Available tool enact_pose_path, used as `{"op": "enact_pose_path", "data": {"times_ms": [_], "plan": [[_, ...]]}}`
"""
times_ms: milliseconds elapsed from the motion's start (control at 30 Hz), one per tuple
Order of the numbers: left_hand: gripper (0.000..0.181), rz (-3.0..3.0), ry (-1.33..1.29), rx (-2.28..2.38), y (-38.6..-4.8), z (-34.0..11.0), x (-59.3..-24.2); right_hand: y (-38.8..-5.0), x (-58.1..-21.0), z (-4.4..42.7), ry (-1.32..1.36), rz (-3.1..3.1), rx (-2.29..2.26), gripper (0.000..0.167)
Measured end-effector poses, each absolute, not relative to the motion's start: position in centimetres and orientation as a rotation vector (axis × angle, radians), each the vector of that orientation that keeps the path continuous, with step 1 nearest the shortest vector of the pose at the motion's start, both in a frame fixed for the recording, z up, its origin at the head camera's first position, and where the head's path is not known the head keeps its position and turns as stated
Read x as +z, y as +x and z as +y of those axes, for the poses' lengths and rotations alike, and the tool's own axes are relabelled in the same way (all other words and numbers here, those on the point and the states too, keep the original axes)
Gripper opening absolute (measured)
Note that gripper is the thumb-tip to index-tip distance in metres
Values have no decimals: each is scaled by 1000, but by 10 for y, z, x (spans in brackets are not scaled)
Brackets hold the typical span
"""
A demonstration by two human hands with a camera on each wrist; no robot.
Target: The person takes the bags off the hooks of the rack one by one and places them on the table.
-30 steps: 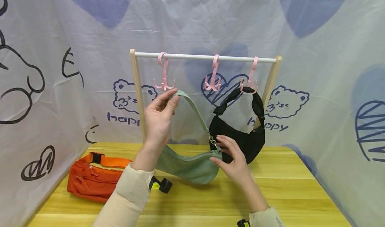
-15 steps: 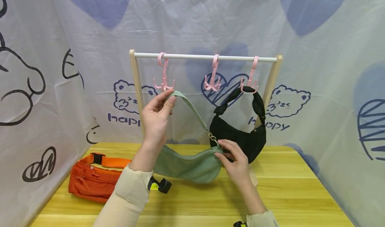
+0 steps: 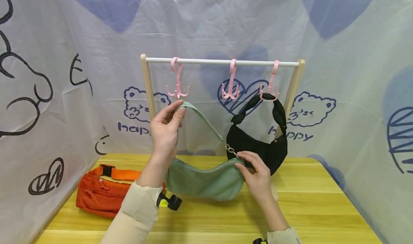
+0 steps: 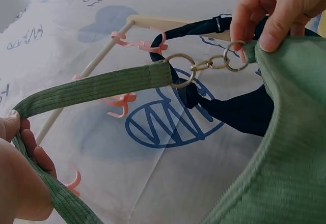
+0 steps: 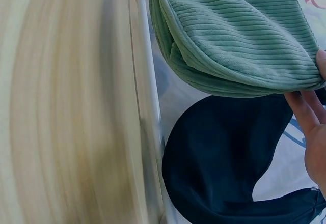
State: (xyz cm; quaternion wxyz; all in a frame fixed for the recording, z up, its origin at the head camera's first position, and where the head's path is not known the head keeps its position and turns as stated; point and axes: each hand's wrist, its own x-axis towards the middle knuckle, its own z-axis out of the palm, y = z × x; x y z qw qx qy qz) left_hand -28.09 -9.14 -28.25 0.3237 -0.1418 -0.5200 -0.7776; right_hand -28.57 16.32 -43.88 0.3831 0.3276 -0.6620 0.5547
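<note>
A green corduroy shoulder bag (image 3: 206, 181) hangs above the table between the hands. My left hand (image 3: 164, 132) pinches the top of its strap (image 3: 203, 119), just below the left pink hook (image 3: 177, 88). My right hand (image 3: 257, 176) pinches the bag's upper right corner, beside the gold chain rings (image 3: 229, 149). The left wrist view shows the right thumb (image 4: 275, 28) on the corner and the strap (image 4: 102, 86) bent over the left fingers. In the right wrist view the bag's ribbed underside (image 5: 239, 46) partly covers the black bag (image 5: 219, 158).
A black handbag (image 3: 258, 147) hangs from the right pink hook (image 3: 270, 89). The middle hook (image 3: 230, 88) bears nothing. A white rod (image 3: 206, 61) on wooden posts carries the hooks. An orange-red waist bag (image 3: 103, 193) lies on the left of the wooden table (image 3: 309, 208).
My right hand has closed its fingers onto the bag's corner. The left hand has dropped slightly and shifted left with the strap, and the bag's right end has moved a little right.
</note>
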Motion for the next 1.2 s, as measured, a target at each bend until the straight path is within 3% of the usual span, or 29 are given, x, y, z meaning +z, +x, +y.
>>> {"op": "enact_pose_path", "data": {"times_ms": [600, 1200], "plan": [[26, -1525, -281, -2004, -289, -109, -296, -280, -428, 164, 777, -1613, 1469, 33], [34, -1899, -284, -2046, -299, -133, -323, -278, -426, 169, 685, -1614, 1522, 30]]}}
